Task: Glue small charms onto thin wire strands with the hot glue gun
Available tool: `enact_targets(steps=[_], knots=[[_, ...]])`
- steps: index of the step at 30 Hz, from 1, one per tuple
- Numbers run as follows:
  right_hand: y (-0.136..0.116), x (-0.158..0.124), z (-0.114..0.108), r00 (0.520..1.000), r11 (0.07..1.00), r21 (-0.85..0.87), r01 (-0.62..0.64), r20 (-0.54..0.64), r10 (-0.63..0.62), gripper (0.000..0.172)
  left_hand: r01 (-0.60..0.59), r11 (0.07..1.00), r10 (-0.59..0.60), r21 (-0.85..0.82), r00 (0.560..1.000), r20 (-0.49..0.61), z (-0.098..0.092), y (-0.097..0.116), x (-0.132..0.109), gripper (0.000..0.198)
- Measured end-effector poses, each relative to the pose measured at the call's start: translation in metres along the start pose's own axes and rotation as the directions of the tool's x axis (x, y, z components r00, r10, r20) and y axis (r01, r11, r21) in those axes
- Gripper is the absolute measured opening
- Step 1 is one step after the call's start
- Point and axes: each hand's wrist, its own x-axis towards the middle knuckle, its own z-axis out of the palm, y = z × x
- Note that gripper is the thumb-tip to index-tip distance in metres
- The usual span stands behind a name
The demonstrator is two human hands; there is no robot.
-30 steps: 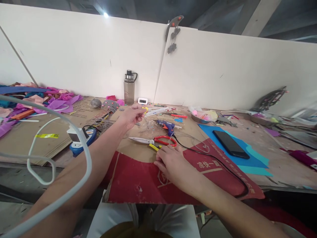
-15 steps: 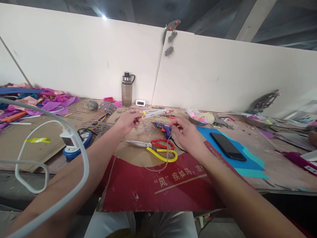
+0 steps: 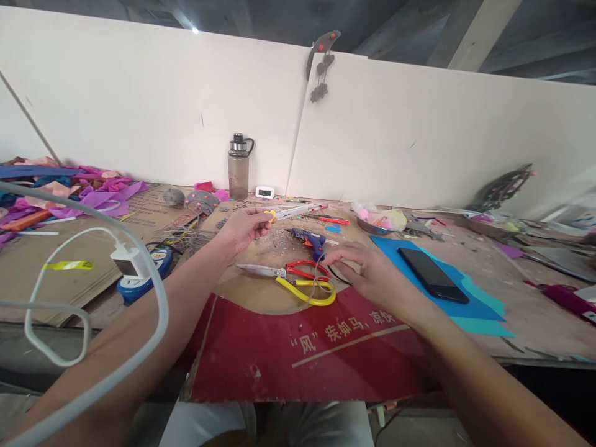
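Note:
My left hand pinches a small yellow piece between thumb and fingertips, above the littered cardboard. My right hand is closed at the fingertips on a thin grey cord, which loops down over the scissors. Beside those fingers lies a blue glue gun, its nozzle toward the left. The scissors, with one red and one yellow handle, rest on the cardboard below both hands.
A white cable arcs across the left foreground near a blue power strip. A black phone lies on blue sheets at right. A water bottle and small clock stand at the back. Red cardboard covers the front edge.
My right hand has moved down and slightly right, away from the glue gun, and the cord has moved with it. A blue scrap behind it now shows. My left hand stays nearly still.

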Motion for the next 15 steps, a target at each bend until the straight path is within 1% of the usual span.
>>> enact_targets(steps=[1,3,4,5,6,8,9,10,12,13,15], knots=[[0.002,-0.004,-0.004,0.999,0.999,-0.008,-0.048,-0.017,0.048,0.023,0.000,1.000,0.000,0.004,1.000,0.001,0.001,0.000,0.000,0.013],[0.007,-0.008,-0.011,0.989,0.992,-0.026,-0.122,-0.091,0.120,0.025,-0.001,1.000,0.001,0.011,1.000,-0.001,0.003,-0.001,-0.001,0.013],[0.009,-0.009,-0.013,0.986,0.993,-0.043,-0.114,-0.130,0.108,0.024,-0.002,1.000,0.003,0.014,1.000,-0.006,0.004,-0.001,-0.002,0.014],[0.011,-0.008,-0.013,0.987,0.995,-0.071,-0.067,-0.153,0.056,0.023,-0.001,1.000,0.001,0.014,1.000,-0.005,0.004,-0.001,-0.002,0.015],[0.014,-0.007,-0.011,0.988,0.994,-0.108,0.005,-0.153,-0.021,0.022,0.001,1.000,-0.001,0.013,1.000,-0.001,0.004,-0.002,-0.002,0.016],[0.020,-0.001,-0.003,0.982,0.965,-0.207,0.162,-0.066,-0.179,0.025,0.002,1.000,-0.002,0.011,1.000,0.013,0.004,-0.002,-0.002,0.019],[0.023,0.002,0.003,0.975,0.941,-0.260,0.216,-0.002,-0.224,0.030,0.000,1.000,0.000,0.013,1.000,0.020,0.003,-0.002,-0.002,0.020],[0.027,0.006,0.010,0.969,0.918,-0.312,0.245,0.059,-0.238,0.036,-0.006,1.000,0.005,0.017,1.000,0.025,0.002,-0.002,-0.001,0.021],[0.035,0.013,0.024,0.967,0.885,-0.390,0.253,0.121,-0.223,0.040,-0.023,0.999,0.023,0.027,0.999,0.022,0.000,-0.001,0.000,0.022],[0.039,0.016,0.029,0.969,0.875,-0.416,0.248,0.126,-0.215,0.036,-0.033,0.999,0.033,0.029,0.999,0.016,-0.002,0.000,0.000,0.022],[0.045,0.021,0.034,0.970,0.865,-0.440,0.242,0.113,-0.214,0.023,-0.051,0.998,0.051,0.030,0.999,-0.005,-0.003,0.003,0.000,0.021]])
